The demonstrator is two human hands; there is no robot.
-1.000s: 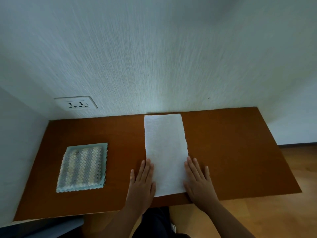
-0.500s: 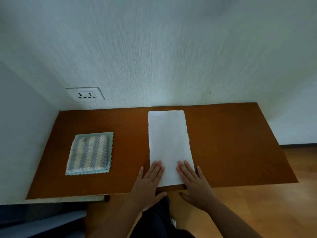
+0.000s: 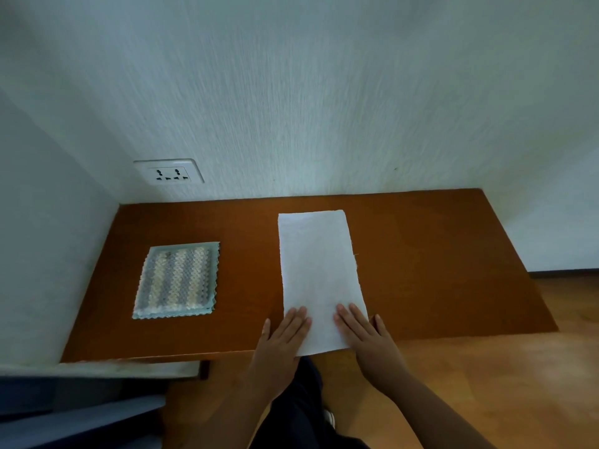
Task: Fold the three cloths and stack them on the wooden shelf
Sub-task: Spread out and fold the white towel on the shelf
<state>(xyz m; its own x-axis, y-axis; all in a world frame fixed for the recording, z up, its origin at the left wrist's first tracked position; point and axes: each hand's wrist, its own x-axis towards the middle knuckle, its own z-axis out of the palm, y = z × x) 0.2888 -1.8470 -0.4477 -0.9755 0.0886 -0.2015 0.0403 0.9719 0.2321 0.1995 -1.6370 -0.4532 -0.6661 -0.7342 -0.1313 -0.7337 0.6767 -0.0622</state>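
Our left hand (image 3: 281, 339) and right hand (image 3: 365, 336) pressed flat on the white cloth (image 3: 317, 277)

Fingers straight, gripping nothing, they hide its near corners. Its long axis runs from us toward the wall (image 3: 324, 92). A folded striped cloth (image 3: 178, 280) lies well to its left on the wooden shelf (image 3: 437, 270), below a socket (image 3: 169, 172).
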